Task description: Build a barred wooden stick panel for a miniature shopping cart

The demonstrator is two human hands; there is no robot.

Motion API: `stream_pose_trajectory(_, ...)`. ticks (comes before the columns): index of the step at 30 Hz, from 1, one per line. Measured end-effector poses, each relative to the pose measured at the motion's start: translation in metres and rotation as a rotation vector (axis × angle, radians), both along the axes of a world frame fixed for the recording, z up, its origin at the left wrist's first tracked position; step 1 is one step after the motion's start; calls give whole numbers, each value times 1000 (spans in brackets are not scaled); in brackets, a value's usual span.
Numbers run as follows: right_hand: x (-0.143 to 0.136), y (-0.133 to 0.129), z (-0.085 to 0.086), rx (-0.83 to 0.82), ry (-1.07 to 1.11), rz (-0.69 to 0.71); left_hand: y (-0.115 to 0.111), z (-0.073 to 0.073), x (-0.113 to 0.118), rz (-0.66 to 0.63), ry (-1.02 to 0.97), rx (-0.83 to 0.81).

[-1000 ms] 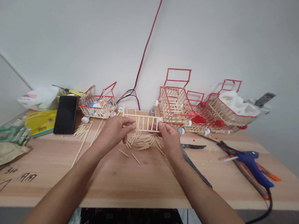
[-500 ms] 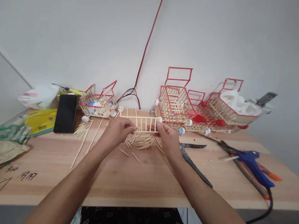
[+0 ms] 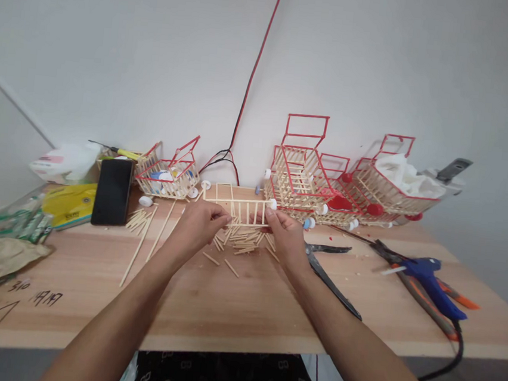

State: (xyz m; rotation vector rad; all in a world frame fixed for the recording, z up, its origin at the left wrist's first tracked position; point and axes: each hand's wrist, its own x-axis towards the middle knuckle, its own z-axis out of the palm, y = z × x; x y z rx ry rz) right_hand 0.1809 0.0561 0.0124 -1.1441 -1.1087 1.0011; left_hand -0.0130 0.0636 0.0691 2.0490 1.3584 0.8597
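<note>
A small pale stick frame (image 3: 249,202) with crossbars and white wheels is held up over the table. My right hand (image 3: 286,232) pinches its right end, just below a white wheel. At the frame's left part, my left hand (image 3: 203,221) has thumb and fingertips pressed together beside a crossbar; whatever they grip is too small to make out. Under the frame lies a loose pile of short sticks (image 3: 245,240), with two more sticks nearer to me.
Red-edged stick carts (image 3: 303,171) line the back right, and another cart (image 3: 167,179) stands back left. A phone (image 3: 112,192) leans near it. Black cutters (image 3: 335,282), a blue glue gun (image 3: 434,280) and pliers (image 3: 427,306) lie right. Long sticks (image 3: 140,251) lie left.
</note>
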Motion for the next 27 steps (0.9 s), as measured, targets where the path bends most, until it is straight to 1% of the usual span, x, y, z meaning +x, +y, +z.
stream_pose_trajectory(2,1,0,0,-1,14,-5,-5,4,-2,20,-10,37)
stream_pose_trajectory(3,1,1,0,-1,25,-9,-7,6,-3,50,-36,73)
stream_pose_trajectory(5,2,1,1,-5,46,-20,-11,8,-8,156,-142,175)
stream_pose_trajectory(7,3,1,2,-11,68,-29,-11,7,-15,283,-276,286)
stream_pose_trajectory(8,3,2,2,-12,79,-34,-9,6,-19,331,-327,316)
stream_pose_trajectory(9,3,2,2,-10,89,-39,-7,3,-23,355,-354,312)
stream_pose_trajectory(10,4,2,2,-6,97,-46,-4,1,-26,344,-359,267)
stream_pose_trajectory(11,4,3,2,-2,103,-52,0,-3,-28,299,-349,188)
stream_pose_trajectory(14,5,3,1,1,103,-67,8,-12,-30,63,-332,-130)
stream_pose_trajectory(16,5,3,2,-4,101,-65,11,-17,-27,-25,-374,-274)
stream_pose_trajectory(18,5,3,3,-15,115,-42,11,-20,-25,-45,-447,-340)
stream_pose_trajectory(21,5,2,6,-66,158,52,11,-22,-24,-56,-553,-399)
stream_pose_trajectory(27,3,2,7,-172,176,238,10,-23,-25,-89,-615,-452)
